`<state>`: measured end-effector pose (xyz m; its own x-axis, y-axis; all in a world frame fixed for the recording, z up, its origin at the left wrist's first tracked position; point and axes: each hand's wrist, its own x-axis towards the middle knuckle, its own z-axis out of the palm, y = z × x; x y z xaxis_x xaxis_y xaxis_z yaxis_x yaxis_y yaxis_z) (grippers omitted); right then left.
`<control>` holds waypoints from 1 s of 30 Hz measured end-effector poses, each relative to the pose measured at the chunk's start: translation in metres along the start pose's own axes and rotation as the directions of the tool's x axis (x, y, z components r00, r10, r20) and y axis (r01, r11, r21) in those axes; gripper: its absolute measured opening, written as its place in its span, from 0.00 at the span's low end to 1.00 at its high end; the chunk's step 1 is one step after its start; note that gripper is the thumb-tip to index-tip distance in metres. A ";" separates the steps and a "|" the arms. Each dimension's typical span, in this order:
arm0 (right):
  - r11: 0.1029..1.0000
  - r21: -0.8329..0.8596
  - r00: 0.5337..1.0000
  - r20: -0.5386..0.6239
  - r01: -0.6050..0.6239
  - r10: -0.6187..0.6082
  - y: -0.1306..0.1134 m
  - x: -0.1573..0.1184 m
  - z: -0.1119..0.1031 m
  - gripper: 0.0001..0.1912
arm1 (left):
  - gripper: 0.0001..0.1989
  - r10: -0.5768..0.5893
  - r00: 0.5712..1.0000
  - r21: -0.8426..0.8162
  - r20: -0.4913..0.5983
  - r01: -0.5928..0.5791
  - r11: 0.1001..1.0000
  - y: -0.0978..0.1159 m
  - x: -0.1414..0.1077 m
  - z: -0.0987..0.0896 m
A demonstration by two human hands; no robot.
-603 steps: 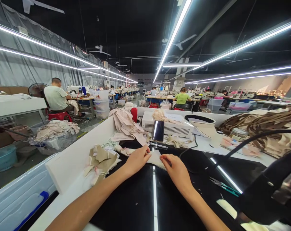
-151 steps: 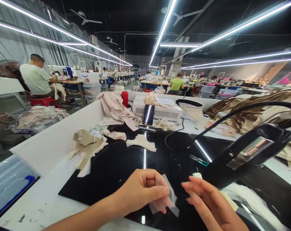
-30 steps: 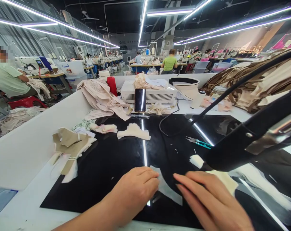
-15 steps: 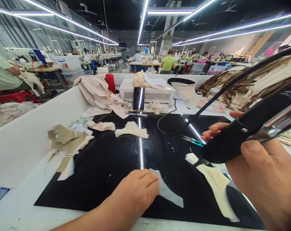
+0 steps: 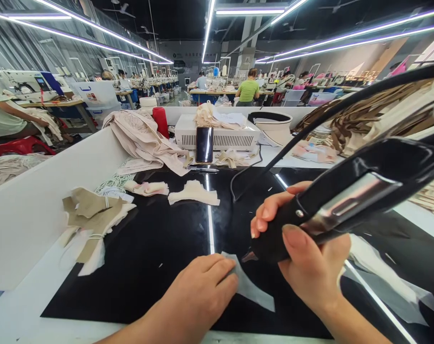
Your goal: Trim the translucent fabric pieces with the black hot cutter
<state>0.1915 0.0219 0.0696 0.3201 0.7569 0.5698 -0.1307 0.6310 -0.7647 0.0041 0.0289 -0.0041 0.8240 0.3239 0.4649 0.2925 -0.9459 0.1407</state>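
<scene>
My left hand (image 5: 206, 286) rests on the black mat with its fingers curled together, pressing the end of a thin, translucent whitish fabric piece (image 5: 254, 289). That piece is curved and lies flat, running toward the lower right. My right hand (image 5: 310, 258) is closed round a black corded handheld tool (image 5: 346, 200) with a metal lever and a thin metal tip (image 5: 250, 257). The tip points down just right of the fabric piece; whether it touches the mat I cannot tell. Further right, pale fabric pieces (image 5: 385, 272) lie partly hidden behind my right hand.
Tied tan and white fabric pieces (image 5: 95, 215) lie left on the black mat (image 5: 148, 267). A cream stack (image 5: 194, 193) is ahead. A phone (image 5: 204, 145) leans against a vented white box (image 5: 186, 131). The tool's black cord (image 5: 310, 126) arches across the right side.
My right hand has swung left with the tool, from over the cream fabric piece to beside the translucent one. The scissors are now hidden. My left hand stays on its piece.
</scene>
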 end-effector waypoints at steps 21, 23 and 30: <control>1.000 -0.009 0.999 -0.037 0.023 -0.023 0.010 -0.002 0.002 0.20 | 0.11 0.039 0.998 0.066 -0.057 -0.035 0.997 0.006 0.004 -0.004; 1.000 -0.011 0.999 -0.030 0.024 -0.024 0.010 -0.002 0.002 0.18 | 0.11 0.037 0.998 0.070 -0.056 -0.033 0.997 0.006 0.002 -0.003; 1.000 0.012 0.999 -0.049 -0.004 0.005 0.010 0.000 0.005 0.20 | 0.10 0.041 0.998 0.095 -0.050 -0.036 0.995 0.006 0.002 0.000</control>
<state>0.1852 0.0292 0.0639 0.3652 0.7507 0.5505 -0.1434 0.6297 -0.7635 0.0073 0.0236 -0.0024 0.8100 0.2832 0.5135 0.3071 -0.9508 0.0399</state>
